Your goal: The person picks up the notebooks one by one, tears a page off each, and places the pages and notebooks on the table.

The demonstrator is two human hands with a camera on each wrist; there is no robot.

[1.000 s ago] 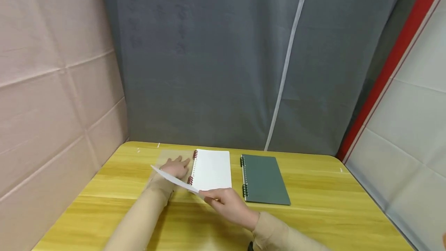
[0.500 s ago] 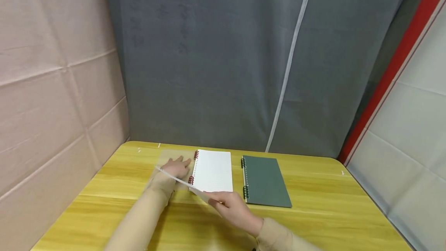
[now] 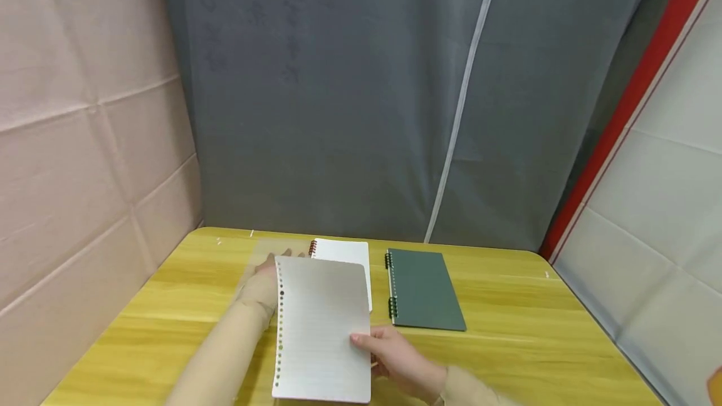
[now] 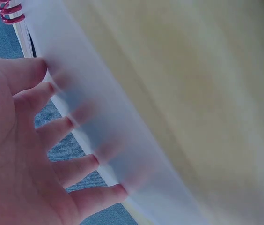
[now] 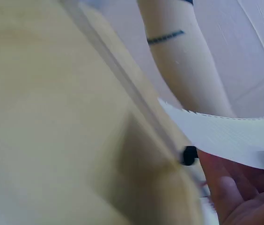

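The right hand point(image 3: 395, 356) pinches a loose ruled sheet point(image 3: 321, 331) at its right edge, holding it above the near bench point(image 3: 507, 343). The left hand point(image 3: 265, 271), fingers spread flat, presses the translucent cover beside the open notebook point(image 3: 346, 252). The sheet looks light, floppy and easily creased; an edge pinch suits it.

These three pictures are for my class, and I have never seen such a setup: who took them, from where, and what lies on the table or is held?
No machine here: a person wears three cameras. The wide picture comes from the head, the two blurred close-ups from the wrists. On the yellow table lie an open notebook with red rings and a shut green notebook. The right hand holds up a loose lined sheet by its edge. The left hand rests flat, fingers spread, on the notebook's clear cover.
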